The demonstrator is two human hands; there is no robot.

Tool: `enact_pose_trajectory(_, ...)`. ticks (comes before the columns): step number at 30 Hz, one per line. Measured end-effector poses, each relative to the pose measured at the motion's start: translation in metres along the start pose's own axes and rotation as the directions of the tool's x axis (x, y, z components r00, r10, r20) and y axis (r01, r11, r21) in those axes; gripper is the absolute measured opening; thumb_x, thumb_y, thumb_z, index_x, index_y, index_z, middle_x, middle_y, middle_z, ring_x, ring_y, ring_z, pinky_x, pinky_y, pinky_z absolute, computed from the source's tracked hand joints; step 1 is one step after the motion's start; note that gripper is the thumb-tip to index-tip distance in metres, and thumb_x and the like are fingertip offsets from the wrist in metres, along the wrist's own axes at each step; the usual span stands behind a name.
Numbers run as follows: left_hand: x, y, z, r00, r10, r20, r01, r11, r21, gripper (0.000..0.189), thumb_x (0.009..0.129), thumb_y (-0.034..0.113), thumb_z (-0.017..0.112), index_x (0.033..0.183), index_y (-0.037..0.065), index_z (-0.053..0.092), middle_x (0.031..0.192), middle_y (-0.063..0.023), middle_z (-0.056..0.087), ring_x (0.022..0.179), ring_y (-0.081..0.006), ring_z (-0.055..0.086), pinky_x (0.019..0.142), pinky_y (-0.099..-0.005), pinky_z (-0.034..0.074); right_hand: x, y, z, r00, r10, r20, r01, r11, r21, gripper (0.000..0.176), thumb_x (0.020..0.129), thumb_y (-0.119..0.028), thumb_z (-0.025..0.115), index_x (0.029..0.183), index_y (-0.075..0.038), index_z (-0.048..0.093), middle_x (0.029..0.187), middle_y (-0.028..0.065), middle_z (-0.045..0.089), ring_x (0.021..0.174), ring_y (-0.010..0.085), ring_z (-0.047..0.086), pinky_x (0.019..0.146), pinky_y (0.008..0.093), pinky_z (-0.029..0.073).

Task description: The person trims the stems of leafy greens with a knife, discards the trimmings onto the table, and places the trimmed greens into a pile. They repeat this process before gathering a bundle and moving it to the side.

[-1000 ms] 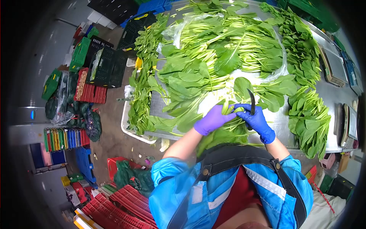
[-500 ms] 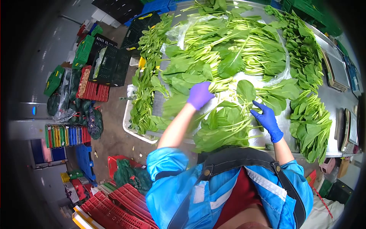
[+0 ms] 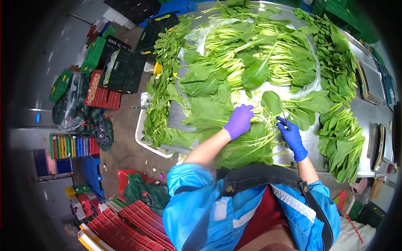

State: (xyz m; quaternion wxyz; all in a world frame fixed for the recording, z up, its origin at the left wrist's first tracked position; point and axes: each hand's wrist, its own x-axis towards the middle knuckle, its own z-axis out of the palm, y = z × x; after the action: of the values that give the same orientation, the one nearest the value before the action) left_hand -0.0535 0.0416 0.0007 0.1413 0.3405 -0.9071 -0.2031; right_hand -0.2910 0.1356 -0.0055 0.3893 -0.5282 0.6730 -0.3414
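My left hand point(image 3: 240, 121), in a purple glove, is closed around the stem ends of a bunch of leafy greens point(image 3: 247, 148) near the table's front edge. The bunch's leaves spread below and beside the wrist. To the right, my right hand point(image 3: 292, 136), in a blue glove, has its fingers closed on a thin dark tool that looks like a small knife point(image 3: 284, 116). A loose broad leaf point(image 3: 271, 102) lies just above the space between both hands. Pale cut stem pieces point(image 3: 240, 98) are scattered beyond my left hand.
A large heap of greens point(image 3: 251, 54) on clear plastic covers the metal table point(image 3: 360, 134). More bunches point(image 3: 341, 142) line its right side. Scales point(image 3: 370, 81) stand at the right edge. A white tub point(image 3: 141, 134), black crates point(image 3: 123, 71) and red crates point(image 3: 130, 226) are at left.
My left hand has moved right and toward me, onto the stems near the right hand. More greens now lie flat at the left. My right hand's fingers have drawn together around the dark tool.
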Motion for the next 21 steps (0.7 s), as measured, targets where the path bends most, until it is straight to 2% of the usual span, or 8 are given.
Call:
enact_pose_trajectory(1, -0.008, 0.01, -0.009, 1.0, 0.005, 0.012, -0.005, 1.0, -0.007, 0.03, 0.067, 0.003, 0.061, 0.097, 0.003, 0.063, 0.114, -0.0168, 0.055, 0.097, -0.0354, 0.053, 0.083, -0.0419, 0.044, -0.001, -0.004, 0.002, 1.0, 0.014, -0.005, -0.014, 1.0, 0.003, 0.032, 0.085, -0.021, 0.062, 0.115, -0.01, 0.063, 0.094, 0.0156, 0.068, 0.078, 0.0201, 0.065, 0.07, 0.0329, 0.049)
enact_pose_trajectory(3, -0.015, 0.024, -0.027, 0.97, -0.023, -0.242, -0.036, 0.971, -0.236, 0.034, 0.066, 0.005, 0.069, 0.1, 0.002, 0.061, 0.111, -0.014, 0.057, 0.1, -0.0342, 0.052, 0.086, -0.0406, 0.044, 0.005, -0.019, 0.007, 0.996, -0.092, 0.01, 0.093, 0.989, -0.112, 0.03, 0.084, -0.018, 0.061, 0.114, -0.012, 0.064, 0.091, 0.0171, 0.067, 0.074, 0.0266, 0.066, 0.067, 0.0342, 0.05)
enact_pose_trajectory(4, -0.019, 0.028, -0.036, 0.967, -0.022, -0.255, -0.034, 0.977, -0.212, 0.045, 0.066, 0.01, 0.075, 0.107, 0.003, 0.058, 0.107, -0.0136, 0.057, 0.098, -0.0328, 0.054, 0.086, -0.0389, 0.045, 0.006, -0.032, 0.01, 0.987, -0.158, 0.018, 0.159, 0.966, -0.204, 0.031, 0.085, -0.011, 0.06, 0.116, -0.012, 0.063, 0.093, 0.0155, 0.068, 0.074, 0.0173, 0.067, 0.067, 0.0275, 0.05)
enact_pose_trajectory(7, -0.022, 0.038, -0.053, 0.968, -0.141, -0.209, 0.06, 0.934, -0.353, 0.053, 0.066, 0.01, 0.077, 0.113, 0.003, 0.054, 0.105, -0.0141, 0.057, 0.092, -0.0309, 0.057, 0.082, -0.0378, 0.047, 0.013, -0.058, 0.023, 0.897, -0.441, -0.017, 0.431, 0.884, -0.183, 0.038, 0.079, -0.006, 0.06, 0.116, -0.014, 0.062, 0.091, 0.0137, 0.067, 0.071, 0.0255, 0.066, 0.062, 0.034, 0.051)
enact_pose_trajectory(11, -0.026, 0.035, -0.046, 0.959, -0.206, -0.195, 0.123, 0.921, -0.369, 0.057, 0.066, 0.011, 0.078, 0.115, 0.002, 0.051, 0.099, -0.0128, 0.058, 0.086, -0.0254, 0.06, 0.078, -0.0348, 0.048, 0.024, -0.077, 0.026, 0.894, -0.447, 0.039, 0.44, 0.857, -0.27, 0.04, 0.074, -0.008, 0.06, 0.113, -0.014, 0.062, 0.087, 0.0144, 0.065, 0.075, 0.0327, 0.063, 0.065, 0.041, 0.05)
enact_pose_trajectory(13, -0.027, 0.037, -0.051, 0.945, -0.271, -0.183, 0.154, 0.863, -0.481, 0.055, 0.067, 0.012, 0.079, 0.113, 0.001, 0.052, 0.091, -0.01, 0.06, 0.083, -0.0208, 0.06, 0.077, -0.033, 0.048, 0.027, -0.075, 0.021, 0.925, -0.35, 0.148, 0.379, 0.821, -0.427, 0.042, 0.071, -0.007, 0.059, 0.112, -0.015, 0.063, 0.087, 0.0142, 0.065, 0.075, 0.0328, 0.063, 0.065, 0.0419, 0.049)
enact_pose_trajectory(19, -0.027, 0.034, -0.046, 0.931, -0.358, -0.067, 0.267, 0.795, -0.545, 0.051, 0.067, 0.014, 0.079, 0.109, 0.001, 0.054, 0.086, -0.0081, 0.061, 0.081, -0.0188, 0.06, 0.075, -0.032, 0.048, 0.04, -0.032, 0.024, 0.937, -0.33, 0.113, 0.343, 0.818, -0.461, 0.042, 0.07, -0.008, 0.06, 0.112, -0.013, 0.063, 0.083, 0.0138, 0.065, 0.074, 0.0328, 0.062, 0.064, 0.0419, 0.049)
enact_pose_trajectory(21, -0.026, 0.032, -0.036, 0.941, -0.312, -0.136, 0.208, 0.844, -0.494, 0.05, 0.067, 0.014, 0.079, 0.108, 0.001, 0.054, 0.087, -0.0082, 0.061, 0.08, -0.0191, 0.06, 0.075, -0.0321, 0.048, 0.039, -0.039, 0.025, 0.933, -0.344, 0.11, 0.354, 0.815, -0.459, 0.042, 0.07, -0.008, 0.061, 0.111, -0.012, 0.064, 0.082, 0.014, 0.065, 0.074, 0.0328, 0.062, 0.065, 0.042, 0.049)
